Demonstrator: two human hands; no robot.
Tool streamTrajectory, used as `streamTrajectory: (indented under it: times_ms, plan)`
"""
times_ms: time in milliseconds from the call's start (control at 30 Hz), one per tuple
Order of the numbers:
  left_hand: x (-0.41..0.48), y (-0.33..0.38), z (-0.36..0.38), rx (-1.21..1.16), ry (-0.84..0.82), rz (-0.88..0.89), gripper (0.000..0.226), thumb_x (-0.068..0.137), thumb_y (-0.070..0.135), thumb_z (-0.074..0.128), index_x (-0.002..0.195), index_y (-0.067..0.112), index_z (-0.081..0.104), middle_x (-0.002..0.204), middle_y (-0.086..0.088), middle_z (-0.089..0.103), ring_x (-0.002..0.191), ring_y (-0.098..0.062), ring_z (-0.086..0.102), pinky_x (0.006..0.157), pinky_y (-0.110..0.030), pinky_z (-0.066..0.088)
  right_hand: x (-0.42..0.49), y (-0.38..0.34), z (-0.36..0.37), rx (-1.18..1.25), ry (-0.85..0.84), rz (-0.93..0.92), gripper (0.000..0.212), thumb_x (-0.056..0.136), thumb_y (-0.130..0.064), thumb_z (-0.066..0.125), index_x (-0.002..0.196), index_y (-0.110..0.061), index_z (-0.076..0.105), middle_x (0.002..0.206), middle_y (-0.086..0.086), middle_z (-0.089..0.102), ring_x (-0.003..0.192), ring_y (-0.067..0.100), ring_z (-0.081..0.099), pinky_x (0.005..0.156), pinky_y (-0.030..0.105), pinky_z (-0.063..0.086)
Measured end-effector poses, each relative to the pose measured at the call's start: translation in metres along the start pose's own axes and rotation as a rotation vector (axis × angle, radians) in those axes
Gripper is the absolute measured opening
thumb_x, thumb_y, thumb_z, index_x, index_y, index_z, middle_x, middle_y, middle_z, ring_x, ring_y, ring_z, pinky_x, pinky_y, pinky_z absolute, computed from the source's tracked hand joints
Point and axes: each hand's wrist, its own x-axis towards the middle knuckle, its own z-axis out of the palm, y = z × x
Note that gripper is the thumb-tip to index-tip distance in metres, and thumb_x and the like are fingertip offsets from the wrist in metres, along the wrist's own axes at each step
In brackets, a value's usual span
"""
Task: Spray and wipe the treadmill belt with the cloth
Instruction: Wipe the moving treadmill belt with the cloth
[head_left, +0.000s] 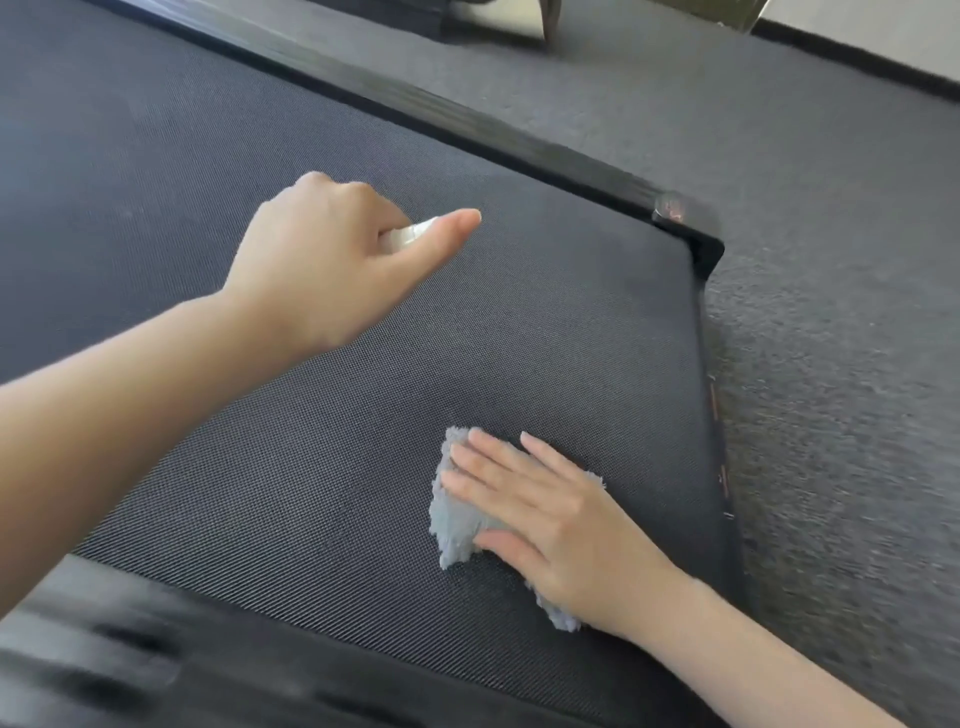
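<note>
Left hand (322, 260): fingers are curling round a bottle (408, 235), with the thumb stretching straight out along it; knuckles are facing up.
Bottle: it is sitting inside the left fist, and only a pale, clear piece is showing between thumb and fingers; the rest is hidden.
Right hand (550, 514): fingers are lying straight and slightly spread, palm down, pressing flat on the cloth (457, 519); nothing is being pinched.
Cloth: grey and fluffy, it is lying bunched under the right palm and fingers, sticking out past the fingertips, beyond the thumb side and again at the wrist.
Belt (311, 467): dark and finely textured, it is lying under both hands; the cloth is resting on it, while whether the left fist is touching it cannot be told.
Gap between hands: the left fist is hanging well beyond the right fingertips and to their left.
Rail (467, 119): black, it is running along the belt edge beyond the left fist.
Corner cap (696, 239): it is closing the rail off, beyond the right hand and to the right of the left thumb tip.
Carpet (831, 260): grey, it is spreading out past the rail, to the right of both hands.
Near frame (130, 649): dark and blurred, it is lying below the left forearm.
</note>
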Motion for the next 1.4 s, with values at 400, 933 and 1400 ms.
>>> streamTrajectory:
  times_ms: [400,933,1400]
  plan:
    - [0.026,-0.003,0.029,0.024,-0.028,-0.004,0.092,0.079,0.076,0.023,0.06,-0.007,0.057,0.058,-0.023,0.063,0.06,-0.037,0.06,0.071,-0.049,0.051,0.074,0.186,-0.028,0.106,-0.008,0.419,0.042,0.102,-0.029,0.031,0.144,-0.03,0.029,0.154,-0.015,0.015,0.138,-0.008,0.004,0.116,0.03,-0.003]
    - [0.055,-0.004,0.063,-0.024,-0.019,-0.029,0.089,0.085,0.07,0.032,0.058,-0.01,0.056,0.049,-0.027,0.055,0.05,-0.04,0.055,0.066,-0.052,0.051,0.09,0.306,-0.064,0.098,0.1,0.827,0.045,0.101,-0.037,0.031,0.145,-0.027,0.032,0.156,-0.007,0.019,0.144,0.028,0.01,0.116,0.036,0.003]
    - [0.034,0.009,0.042,-0.068,-0.035,-0.006,0.087,0.087,0.072,0.03,0.057,-0.005,0.057,0.049,-0.022,0.057,0.053,-0.038,0.057,0.069,-0.05,0.052,0.045,0.223,-0.06,0.172,0.116,0.74,0.044,0.1,-0.028,0.041,0.143,-0.024,0.034,0.154,-0.008,0.024,0.139,0.016,0.028,0.107,0.015,0.011]
